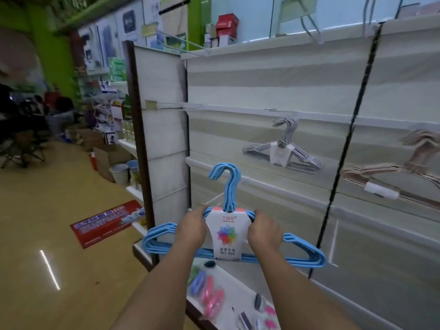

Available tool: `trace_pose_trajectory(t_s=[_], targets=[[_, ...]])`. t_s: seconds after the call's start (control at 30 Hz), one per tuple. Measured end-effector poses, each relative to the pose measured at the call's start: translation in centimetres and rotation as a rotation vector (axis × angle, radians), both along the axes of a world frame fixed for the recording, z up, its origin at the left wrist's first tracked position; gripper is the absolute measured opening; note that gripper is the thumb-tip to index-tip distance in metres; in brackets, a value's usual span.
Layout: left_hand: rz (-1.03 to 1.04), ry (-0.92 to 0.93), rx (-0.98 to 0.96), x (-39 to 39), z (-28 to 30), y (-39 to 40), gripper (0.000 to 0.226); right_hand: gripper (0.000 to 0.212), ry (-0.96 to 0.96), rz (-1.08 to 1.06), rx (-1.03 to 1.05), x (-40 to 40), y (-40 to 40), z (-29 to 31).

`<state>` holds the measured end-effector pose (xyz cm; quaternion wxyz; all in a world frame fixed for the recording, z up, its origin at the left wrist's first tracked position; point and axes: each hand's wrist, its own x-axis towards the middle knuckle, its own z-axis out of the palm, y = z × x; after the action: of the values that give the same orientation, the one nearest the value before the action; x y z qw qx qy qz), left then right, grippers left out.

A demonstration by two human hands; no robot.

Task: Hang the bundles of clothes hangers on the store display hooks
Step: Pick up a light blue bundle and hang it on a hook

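Head view: at six o'clock, both hands held the blue hanger bundle (234, 241) upright by its shoulders. The left hand (191, 231) curled round the bars left of the white label (226, 234), the right hand (264, 232) gripped them on its right. Farther off, at two o'clock, a grey bundle (283, 148) hung on the wall panel (262, 86); at three o'clock, a beige bundle (404, 177).

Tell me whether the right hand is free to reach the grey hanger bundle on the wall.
Probably not yet: the right hand grips the blue hanger bundle together with the left hand. The way to the grey hanger bundle looks unobstructed.
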<state>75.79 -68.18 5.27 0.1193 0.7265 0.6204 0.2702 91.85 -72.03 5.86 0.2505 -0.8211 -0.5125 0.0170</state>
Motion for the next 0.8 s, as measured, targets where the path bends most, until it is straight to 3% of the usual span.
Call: trace_pose_trajectory(t_s=[0.33,0.8], targets=[[-0.01,-0.076,0.097,-2.6,2.7,12.2,0.047,0.023,-0.045,-0.023,0.049,-2.5,11.7,3.2],[-0.2,-0.071,0.152,-10.2,6.1,32.1,0.056,0.023,-0.055,-0.274,0.089,-11.5,27.9,6.8]])
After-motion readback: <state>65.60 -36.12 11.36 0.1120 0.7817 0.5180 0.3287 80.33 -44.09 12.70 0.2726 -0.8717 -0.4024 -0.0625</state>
